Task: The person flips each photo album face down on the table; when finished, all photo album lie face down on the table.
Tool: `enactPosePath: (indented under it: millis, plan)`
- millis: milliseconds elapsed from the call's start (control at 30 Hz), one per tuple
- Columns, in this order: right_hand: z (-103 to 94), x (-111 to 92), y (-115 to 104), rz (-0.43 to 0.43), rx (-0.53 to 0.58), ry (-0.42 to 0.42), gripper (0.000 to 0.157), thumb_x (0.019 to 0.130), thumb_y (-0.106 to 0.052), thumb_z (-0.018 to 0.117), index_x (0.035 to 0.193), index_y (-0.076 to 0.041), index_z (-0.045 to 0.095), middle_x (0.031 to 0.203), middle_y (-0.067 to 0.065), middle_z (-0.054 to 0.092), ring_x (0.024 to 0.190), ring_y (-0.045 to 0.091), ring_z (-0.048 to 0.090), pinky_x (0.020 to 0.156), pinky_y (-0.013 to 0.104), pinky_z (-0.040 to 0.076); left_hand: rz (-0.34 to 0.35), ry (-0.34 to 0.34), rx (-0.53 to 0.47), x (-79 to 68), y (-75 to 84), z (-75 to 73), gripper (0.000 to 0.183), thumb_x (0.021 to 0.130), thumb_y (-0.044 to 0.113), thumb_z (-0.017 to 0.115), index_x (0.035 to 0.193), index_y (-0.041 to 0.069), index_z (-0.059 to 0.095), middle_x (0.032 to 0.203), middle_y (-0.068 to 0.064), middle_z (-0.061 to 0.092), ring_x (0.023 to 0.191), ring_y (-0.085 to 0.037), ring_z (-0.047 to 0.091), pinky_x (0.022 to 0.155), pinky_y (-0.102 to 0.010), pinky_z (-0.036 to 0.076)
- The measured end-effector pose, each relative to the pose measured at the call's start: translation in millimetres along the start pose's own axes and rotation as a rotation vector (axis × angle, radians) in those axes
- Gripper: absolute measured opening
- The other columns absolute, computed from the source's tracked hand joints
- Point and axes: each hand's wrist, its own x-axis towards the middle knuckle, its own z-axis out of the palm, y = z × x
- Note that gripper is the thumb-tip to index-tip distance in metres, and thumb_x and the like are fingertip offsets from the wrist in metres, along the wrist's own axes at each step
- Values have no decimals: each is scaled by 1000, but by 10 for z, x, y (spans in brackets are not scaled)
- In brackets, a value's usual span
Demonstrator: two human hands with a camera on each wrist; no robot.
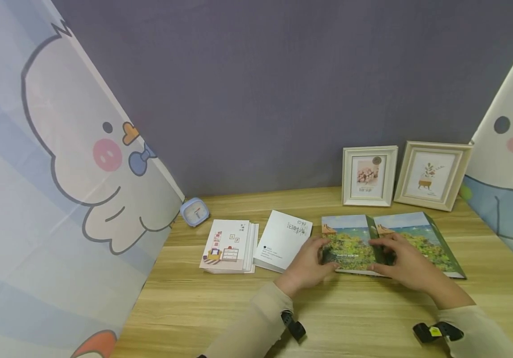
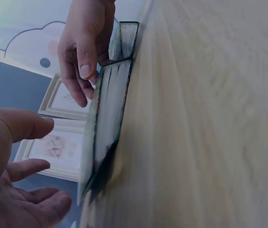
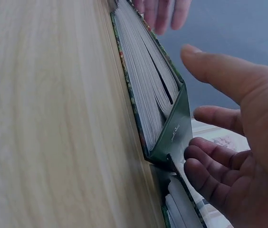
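Two photo albums with a painted seaside garden on their covers lie side by side at the right of the table, the left album [image 1: 349, 238] and the right album [image 1: 422, 236]. My left hand [image 1: 308, 264] is at the left album's left edge, its fingers spread and relaxed. At the other side of that album is my right hand [image 1: 403, 261], its loosely bent fingers by the green spine [image 3: 176, 130]. The right wrist view shows the thumb lifted off the cover. Neither hand grips anything. White page edges [image 2: 111, 102] show in the left wrist view.
Left of the albums lie a white album [image 1: 283, 241] and a stack of white albums [image 1: 227, 246] with a room drawing. A small blue clock [image 1: 195, 212] stands at the back left. Two picture frames, one white [image 1: 348, 176] and one beige [image 1: 455, 179], stand behind the albums.
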Motion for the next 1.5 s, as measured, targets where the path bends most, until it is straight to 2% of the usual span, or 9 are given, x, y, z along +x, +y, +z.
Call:
enactPosePath:
  millis: [233,367,433,500,667,767,1000,1267,1500]
  plan:
    - [7,2,-70,-16,-30,92,53,92,-34,84,134,-5,68,126,19,57,94,31,56,62,34,43,106,50,-66,-64,-65,-249,61,100,25,74,155,24,49,158,0,44,143,-20,45,113,-37,44]
    - [24,38,-110,-29,-24,138,51,93,-29,84,135,-5,67,128,18,54,102,40,59,75,55,54,187,112,-87,-83,-156,-457,56,100,19,73,152,19,52,157,-8,46,145,-18,43,117,-37,40]
    - [40,70,-136,-60,-19,174,49,92,-24,84,134,-4,67,126,18,55,109,44,59,83,65,54,213,161,-73,-98,-221,-557,54,100,18,73,150,16,54,155,-8,48,144,-18,45,117,-39,40]
    - [59,105,-174,-93,-11,206,49,91,-20,85,133,-3,67,124,17,57,108,45,60,86,67,53,217,201,-67,-121,-287,-651,53,100,18,74,149,13,54,154,-10,48,143,-21,45,117,-43,40]
    - [140,221,-280,-134,4,240,50,92,-16,84,136,-4,65,122,16,62,104,37,63,80,60,55,128,257,-66,-160,-459,-829,54,99,23,73,149,15,54,158,-5,45,148,-26,40,119,-50,35]
    - [209,320,-363,-119,57,190,53,94,-17,81,142,-6,61,125,17,61,109,36,62,83,59,54,61,287,-63,-168,-572,-911,57,98,25,73,151,16,52,158,-4,45,149,-27,38,120,-51,32]
    - [444,580,-551,-59,184,68,55,98,-28,77,145,-5,57,133,17,58,117,38,60,93,59,53,-24,325,-74,-183,-805,-1043,61,97,24,74,151,9,50,152,-17,49,142,-37,45,115,-55,39]
    - [736,733,-704,-14,246,-20,51,99,-22,76,141,0,59,125,17,63,111,32,65,86,46,57,-145,251,-74,-201,-951,-1123,68,99,28,73,156,7,43,154,-20,45,138,-40,50,109,-53,47]
    - [843,772,-777,25,264,-88,53,99,-22,76,139,7,59,123,20,68,109,34,69,89,45,59,-223,178,-15,-137,-974,-1148,70,101,37,71,157,7,43,154,-16,49,131,-35,58,106,-51,49]
